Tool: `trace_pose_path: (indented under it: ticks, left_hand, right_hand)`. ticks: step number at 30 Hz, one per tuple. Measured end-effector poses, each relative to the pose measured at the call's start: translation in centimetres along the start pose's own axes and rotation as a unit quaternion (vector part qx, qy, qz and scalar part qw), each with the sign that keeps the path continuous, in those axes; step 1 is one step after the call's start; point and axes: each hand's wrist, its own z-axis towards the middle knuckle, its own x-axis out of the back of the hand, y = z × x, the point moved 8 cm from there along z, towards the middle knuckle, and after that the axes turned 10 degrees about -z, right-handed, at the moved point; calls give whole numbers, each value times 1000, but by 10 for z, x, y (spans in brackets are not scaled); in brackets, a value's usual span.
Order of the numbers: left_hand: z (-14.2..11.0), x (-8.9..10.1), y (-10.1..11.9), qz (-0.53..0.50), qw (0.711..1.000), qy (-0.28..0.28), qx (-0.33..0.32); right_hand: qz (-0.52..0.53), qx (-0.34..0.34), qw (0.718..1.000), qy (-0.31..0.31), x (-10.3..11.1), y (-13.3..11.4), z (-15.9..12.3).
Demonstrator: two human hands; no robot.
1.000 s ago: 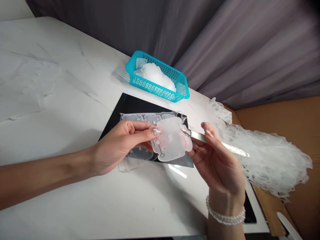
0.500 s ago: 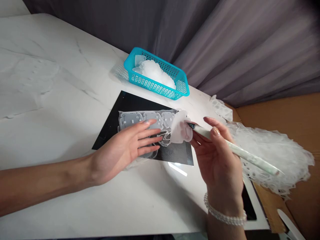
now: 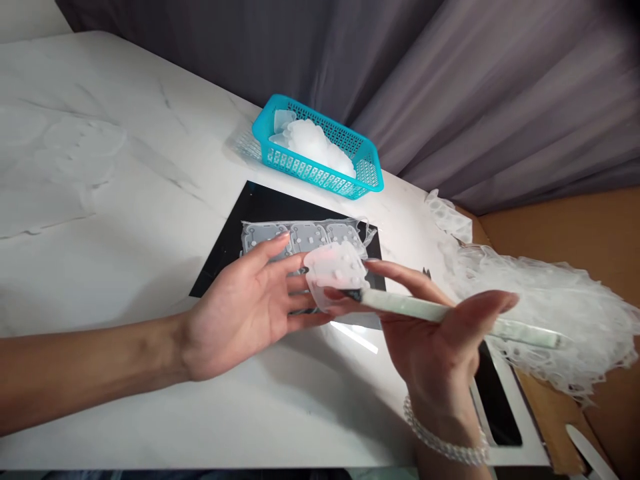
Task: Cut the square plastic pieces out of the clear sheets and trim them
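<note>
A translucent, cut-out silicone piece point(image 3: 327, 270) with small raised bumps is between my hands, above the black mat point(image 3: 215, 270). My left hand point(image 3: 250, 307) is palm up with its fingers stretched apart, their tips at the piece's left edge. My right hand point(image 3: 440, 340) has its fingers at the piece's right and lower edges. A slim pen-like tool point(image 3: 415, 305) with a pale marbled handle and dark tip lies across my right fingers, the thumb raised. Below the piece, a clear silicone sheet point(image 3: 267, 233) with several similar moulded shapes lies on the mat.
A turquoise basket point(image 3: 367, 177) holding whitish translucent pieces stands behind the mat. At the right, a heap of clear scraps point(image 3: 555, 313) lies by brown cardboard point(image 3: 560, 220). More translucent sheets point(image 3: 60, 153) lie on the left of the marbled table point(image 3: 150, 413). A grey curtain point(image 3: 450, 100) hangs behind.
The silicone piece has moved left and down, turned to show its bumps, and now meets my left fingers. My right hand has turned, its thumb lifting and the tool lying flatter.
</note>
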Motion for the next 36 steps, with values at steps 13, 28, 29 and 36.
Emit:
trace_pose_path:
  ticks: [13, 28, 29, 36]
  left_hand:
    - [0, -2, 4, 89, 996, 12, -5]
    - [-1, -4, -1, 13, 999, -33, 3]
    - [-1, -4, -1, 8, 999, -34, 3]
    - [2, 3, -4, -25, 1000, 4, 7]
  right_hand:
    - [42, -32, 991, 120, 37, 21, 21]
    - [68, -77, 993, 51, 25, 31, 20]
    - [71, -77, 993, 52, 25, 31, 20]
    - [79, -89, 992, 45, 25, 32, 19]
